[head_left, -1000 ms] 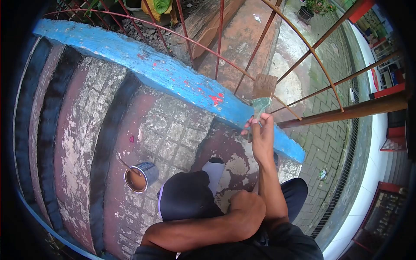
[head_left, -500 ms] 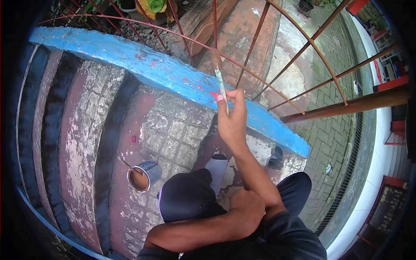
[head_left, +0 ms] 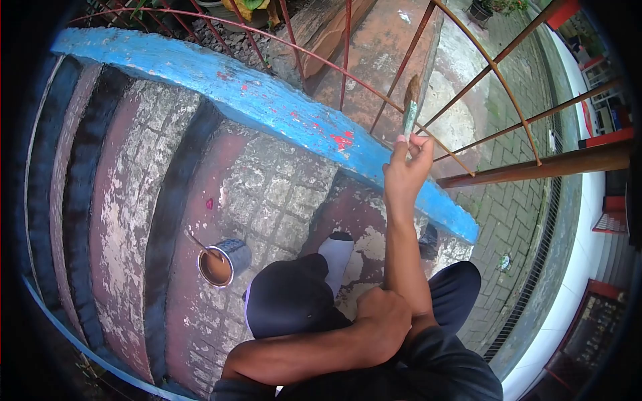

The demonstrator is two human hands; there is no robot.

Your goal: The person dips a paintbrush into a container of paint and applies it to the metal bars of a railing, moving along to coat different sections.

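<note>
My right hand (head_left: 409, 160) is closed on the handle of a paintbrush (head_left: 410, 113), its handle streaked with pale green paint. The brown bristles point up and overlap a thin bar of the metal railing (head_left: 493, 65). My left hand (head_left: 384, 313) is curled into a fist beside my right elbow, its palm side hidden, with nothing sticking out of it. Below the railing runs a blue painted ledge (head_left: 281, 110) with red spots. On the step to the left of my knee, a paint can (head_left: 241, 257) holds brown paint, and a stick leans out of it.
Worn steps (head_left: 127, 234) with dark edges descend on the left. A thick brown post (head_left: 555, 162) of the railing lies across the right. Beyond it are grey paving (head_left: 495, 234) and a drain grate (head_left: 535, 274). Potted plants (head_left: 483, 12) stand behind the bars.
My right hand has moved right with the paintbrush, from over the ledge's red spots to farther along the railing bar. My left fist stays about where it was. The view has shifted slightly.
</note>
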